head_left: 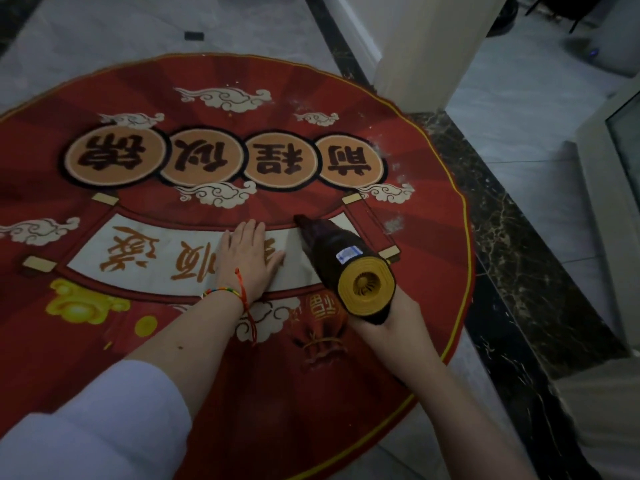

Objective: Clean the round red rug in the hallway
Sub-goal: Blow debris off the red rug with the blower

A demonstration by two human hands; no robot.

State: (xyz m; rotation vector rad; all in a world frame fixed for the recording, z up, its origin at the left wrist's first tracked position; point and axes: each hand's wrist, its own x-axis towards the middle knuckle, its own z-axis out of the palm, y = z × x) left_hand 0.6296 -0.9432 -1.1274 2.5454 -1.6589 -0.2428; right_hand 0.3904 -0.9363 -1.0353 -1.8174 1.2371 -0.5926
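My rug (207,209) is round, red, gold-edged, dusty toward two o'clock. My left hand (251,258) presses it flat-fingered; my right hand (391,317) has its grip round the vacuum (346,261). Grey floor (519,116) tiles surround it.

- Grey marble floor tiles (104,32), the landmark surface spanning the upper left.
- Dark veined marble border strip (512,244), running diagonally across the tiles on their right side.
- White door frame post (433,46), standing upright on that border strip.
- Small black rectangular inlay (194,36), set flush into the grey tiles, upper left.
- White-framed glass panel (620,161), at the right edge, beyond the border strip.
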